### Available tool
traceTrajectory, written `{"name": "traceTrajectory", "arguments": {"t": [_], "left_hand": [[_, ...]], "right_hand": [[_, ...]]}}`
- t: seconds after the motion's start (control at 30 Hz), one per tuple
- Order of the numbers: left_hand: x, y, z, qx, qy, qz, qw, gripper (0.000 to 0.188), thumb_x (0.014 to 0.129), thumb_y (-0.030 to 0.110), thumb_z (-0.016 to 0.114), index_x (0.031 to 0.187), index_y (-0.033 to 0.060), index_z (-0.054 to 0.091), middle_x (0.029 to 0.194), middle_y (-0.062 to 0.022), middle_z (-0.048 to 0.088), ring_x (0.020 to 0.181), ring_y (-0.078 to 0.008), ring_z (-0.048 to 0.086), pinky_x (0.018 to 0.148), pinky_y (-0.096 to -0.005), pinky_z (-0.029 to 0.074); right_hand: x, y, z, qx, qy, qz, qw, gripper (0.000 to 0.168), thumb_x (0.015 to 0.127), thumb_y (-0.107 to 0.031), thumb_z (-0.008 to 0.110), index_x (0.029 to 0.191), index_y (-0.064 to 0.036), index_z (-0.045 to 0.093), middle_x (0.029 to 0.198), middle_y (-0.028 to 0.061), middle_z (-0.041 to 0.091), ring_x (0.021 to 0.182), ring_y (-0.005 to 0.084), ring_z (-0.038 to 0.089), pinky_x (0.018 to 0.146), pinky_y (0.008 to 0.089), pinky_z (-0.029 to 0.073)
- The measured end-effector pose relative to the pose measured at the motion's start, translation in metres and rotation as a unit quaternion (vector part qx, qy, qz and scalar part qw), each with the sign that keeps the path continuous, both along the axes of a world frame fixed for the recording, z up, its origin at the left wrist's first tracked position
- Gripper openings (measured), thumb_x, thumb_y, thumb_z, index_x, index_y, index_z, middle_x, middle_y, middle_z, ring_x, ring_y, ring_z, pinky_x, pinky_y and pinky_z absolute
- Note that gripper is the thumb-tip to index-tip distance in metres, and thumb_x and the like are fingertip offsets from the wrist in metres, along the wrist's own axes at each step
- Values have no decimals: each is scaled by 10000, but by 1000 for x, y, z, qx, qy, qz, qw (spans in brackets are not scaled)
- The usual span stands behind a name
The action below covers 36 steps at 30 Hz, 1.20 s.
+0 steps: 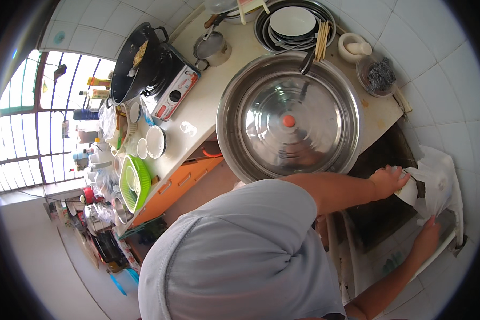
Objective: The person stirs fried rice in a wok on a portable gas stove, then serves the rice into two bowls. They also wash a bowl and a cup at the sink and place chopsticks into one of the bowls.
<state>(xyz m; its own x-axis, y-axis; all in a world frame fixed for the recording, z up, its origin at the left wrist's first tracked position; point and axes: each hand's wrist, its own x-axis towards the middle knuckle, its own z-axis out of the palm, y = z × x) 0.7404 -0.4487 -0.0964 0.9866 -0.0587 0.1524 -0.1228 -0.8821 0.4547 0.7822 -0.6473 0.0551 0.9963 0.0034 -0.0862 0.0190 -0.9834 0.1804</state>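
Note:
To the right of the view, my left hand [390,182] is closed around a white bowl [409,194], tilted against the mouth of a white plastic bag [440,180]. A small dark patch shows between bowl and bag; what it is I cannot tell. Lower down, my right hand [427,236] pinches the bag's edge. The bag hangs by a white rail or frame [458,224] near the tiled wall. A large steel basin [232,132] with a round metal lid [264,144], topped by a red knob, stands on the counter's corner.
On the counter [208,94] are a portable gas stove [174,96] bearing a black wok [124,60], a metal pot [216,50], stacked bowls [292,21], a mortar [349,50] and a tub of steel wool [380,76]. A green basket [144,176] and small bowls [156,142] stand left.

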Motion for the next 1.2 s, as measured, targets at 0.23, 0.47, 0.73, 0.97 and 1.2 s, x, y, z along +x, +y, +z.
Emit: {"name": "traceTrajectory", "arguments": {"t": [0.23,0.47,0.73,0.97,1.2], "left_hand": [[-16,42,43,-8,-112,-86,990,622,750,167,620,1337,203,416,1260,-172,497,966,-418,591,635,-400,550],[-33,75,58,34,-273,-132,952,619,739,197,628,1320,259,424,1263,-114,501,995,-422,577,665,-417,553],[-64,99,96,-87,-337,-196,917,556,779,122,587,1314,208,463,1195,-111,558,886,-343,614,669,-395,552],[-107,87,163,-343,-386,-101,850,505,805,54,555,1295,158,495,1186,-96,584,930,-319,627,737,-362,542],[-101,110,195,-245,-383,-178,873,451,836,88,519,1259,242,495,1180,-42,581,915,-303,626,676,-352,544]], "right_hand": [[-33,-74,-88,256,-280,26,925,515,1000,-381,379,1289,41,445,1219,269,532,1079,421,541,915,440,439],[-108,26,-87,191,-176,94,961,614,886,-338,602,1360,3,413,1193,229,571,1092,382,545,933,452,416],[-42,-14,-119,524,-105,246,809,556,860,-265,614,1302,42,473,1200,201,586,1113,326,568,938,421,464],[-63,111,-80,897,46,-14,439,485,963,-329,509,1314,0,447,1281,156,509,1201,257,488,1040,380,391],[-94,189,-29,823,25,-56,564,461,968,-349,496,1281,-12,477,1245,156,524,1196,259,490,1040,375,389]]}}
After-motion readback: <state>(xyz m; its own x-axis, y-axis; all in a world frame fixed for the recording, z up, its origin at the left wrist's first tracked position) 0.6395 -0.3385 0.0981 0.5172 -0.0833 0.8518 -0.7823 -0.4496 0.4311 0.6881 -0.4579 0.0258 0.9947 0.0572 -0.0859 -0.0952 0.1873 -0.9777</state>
